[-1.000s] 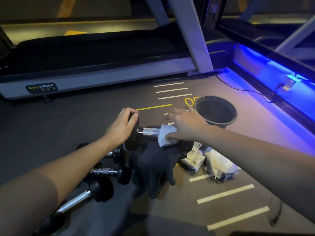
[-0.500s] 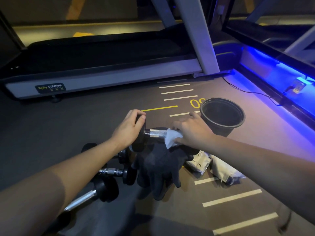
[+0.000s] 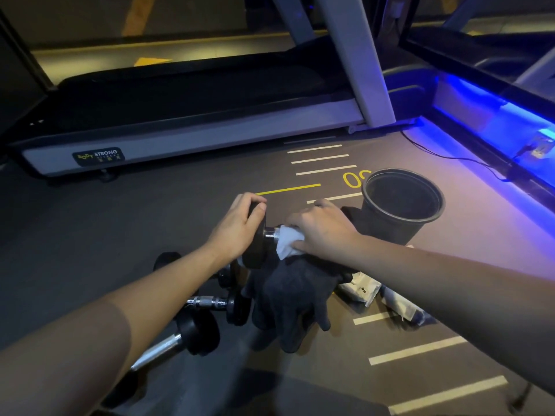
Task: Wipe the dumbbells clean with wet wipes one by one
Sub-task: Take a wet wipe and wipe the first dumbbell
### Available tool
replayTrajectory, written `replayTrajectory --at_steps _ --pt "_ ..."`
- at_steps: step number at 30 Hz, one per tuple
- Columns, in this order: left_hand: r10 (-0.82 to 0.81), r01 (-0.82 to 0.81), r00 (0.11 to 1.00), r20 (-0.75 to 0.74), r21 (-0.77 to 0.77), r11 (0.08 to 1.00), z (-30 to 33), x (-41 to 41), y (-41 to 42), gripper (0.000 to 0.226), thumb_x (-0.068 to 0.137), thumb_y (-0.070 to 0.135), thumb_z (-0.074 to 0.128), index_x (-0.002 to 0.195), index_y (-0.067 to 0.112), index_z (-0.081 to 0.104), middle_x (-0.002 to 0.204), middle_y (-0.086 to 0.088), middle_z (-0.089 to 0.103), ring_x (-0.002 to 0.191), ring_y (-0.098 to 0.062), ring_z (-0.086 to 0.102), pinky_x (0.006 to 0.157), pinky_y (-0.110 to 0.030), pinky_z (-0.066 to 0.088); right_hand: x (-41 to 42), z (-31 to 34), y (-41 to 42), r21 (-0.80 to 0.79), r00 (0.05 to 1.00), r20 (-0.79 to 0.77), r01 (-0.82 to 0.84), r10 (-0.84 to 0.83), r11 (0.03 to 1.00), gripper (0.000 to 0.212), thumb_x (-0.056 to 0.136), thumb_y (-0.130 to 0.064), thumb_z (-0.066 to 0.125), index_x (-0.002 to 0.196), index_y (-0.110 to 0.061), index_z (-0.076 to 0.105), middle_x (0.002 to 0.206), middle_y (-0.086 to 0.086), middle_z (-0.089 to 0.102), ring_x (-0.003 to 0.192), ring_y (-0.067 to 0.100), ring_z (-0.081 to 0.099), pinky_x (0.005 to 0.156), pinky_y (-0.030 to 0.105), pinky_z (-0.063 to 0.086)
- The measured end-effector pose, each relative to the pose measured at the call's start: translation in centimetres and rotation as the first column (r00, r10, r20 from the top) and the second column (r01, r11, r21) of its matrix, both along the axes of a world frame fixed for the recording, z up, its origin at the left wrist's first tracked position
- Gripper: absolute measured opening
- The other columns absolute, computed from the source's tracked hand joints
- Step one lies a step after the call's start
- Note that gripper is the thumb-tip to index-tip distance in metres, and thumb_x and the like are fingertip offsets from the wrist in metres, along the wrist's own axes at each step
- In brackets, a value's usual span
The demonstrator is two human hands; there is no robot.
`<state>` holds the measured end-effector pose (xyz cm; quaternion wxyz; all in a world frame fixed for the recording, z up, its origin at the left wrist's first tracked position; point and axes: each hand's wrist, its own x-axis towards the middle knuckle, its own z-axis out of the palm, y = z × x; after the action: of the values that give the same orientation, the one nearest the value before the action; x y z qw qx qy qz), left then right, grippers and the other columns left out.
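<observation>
A black dumbbell (image 3: 255, 250) with a chrome handle is held up over dark gloves (image 3: 288, 298) lying on the floor. My left hand (image 3: 238, 225) grips its left weight head. My right hand (image 3: 324, 232) holds a white wet wipe (image 3: 286, 246) wrapped on the handle, close to the left head; the right head is mostly hidden behind this hand. Other dumbbells lie on the floor below my left arm, one with a short chrome handle (image 3: 210, 303) and one nearer me (image 3: 192, 331).
A black round bin (image 3: 402, 202) stands just right of my right hand. White wipe packets (image 3: 365, 291) lie on the floor under my right forearm. A treadmill (image 3: 180, 127) spans the back, and a blue-lit machine base (image 3: 492, 115) with a cable runs along the right.
My right hand has slid the wipe left along the handle toward the left weight head. My left hand keeps its grip on that head.
</observation>
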<state>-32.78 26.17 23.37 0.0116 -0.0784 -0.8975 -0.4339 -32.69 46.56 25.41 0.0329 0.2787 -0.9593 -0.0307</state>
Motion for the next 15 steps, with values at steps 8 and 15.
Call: replayTrajectory --at_steps 8,15 --pt "-0.001 0.001 1.0 -0.007 -0.007 1.0 -0.1 -0.1 -0.1 0.022 0.106 0.039 0.04 0.119 0.031 0.055 0.122 0.014 0.049 0.113 -0.005 0.05 0.102 -0.039 0.041 -0.1 -0.3 -2.9 -0.061 1.0 -0.005 -0.013 0.012 0.998 0.028 0.086 -0.041 0.06 0.109 -0.025 0.058 0.107 -0.002 0.069 0.102 0.023 0.064 0.088 0.035 0.033" --pt "-0.013 0.012 1.0 -0.008 -0.013 1.0 -0.1 -0.5 -0.1 0.02 0.106 0.036 0.041 0.118 0.028 0.055 0.122 0.011 0.05 0.114 -0.005 0.048 0.105 -0.037 0.039 0.1 0.5 -3.3 -0.063 1.0 0.008 -0.013 0.013 0.998 0.028 0.088 -0.041 0.061 0.11 -0.024 0.056 0.097 0.004 0.072 0.098 0.028 0.064 0.09 0.035 0.034"
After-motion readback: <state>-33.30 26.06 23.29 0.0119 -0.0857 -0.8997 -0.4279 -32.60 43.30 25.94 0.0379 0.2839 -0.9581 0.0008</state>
